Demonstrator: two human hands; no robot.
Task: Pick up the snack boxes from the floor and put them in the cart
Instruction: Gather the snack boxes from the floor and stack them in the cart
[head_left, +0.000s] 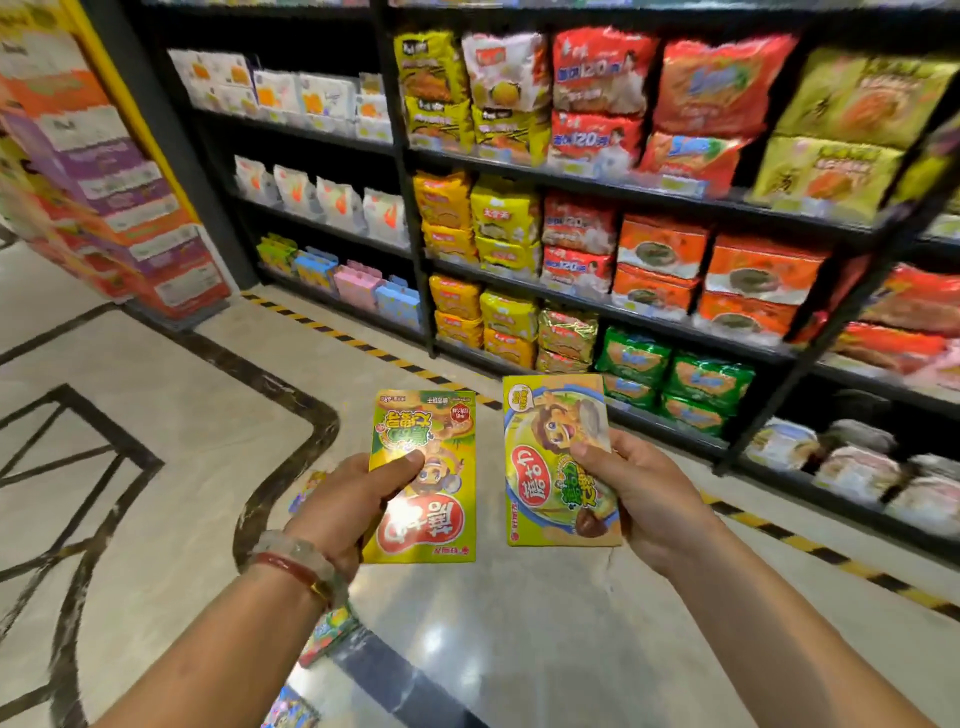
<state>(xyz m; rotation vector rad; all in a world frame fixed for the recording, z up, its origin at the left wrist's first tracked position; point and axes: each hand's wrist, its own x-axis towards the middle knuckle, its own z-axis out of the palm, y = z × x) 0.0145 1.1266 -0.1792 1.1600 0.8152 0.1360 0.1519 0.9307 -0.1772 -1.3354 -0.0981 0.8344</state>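
left grip (358, 499) holds yellow box (423, 478); right grip (641, 491) holds second box (558, 462); fingers hidden behind.

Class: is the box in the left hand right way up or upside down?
Upside down: the print on the left box reads inverted, gripped by the left hand.

Left box (423, 478): yellow-green, red logo, cartoon face.
Right box (558, 462): same yellow-green, red oval.
Floor (156, 374): cream marble, dark curved bands.
Floor tape (363, 345): yellow-black stripes.
Bracelet (291, 564): red.

snack box (423, 475) per grip (both held)
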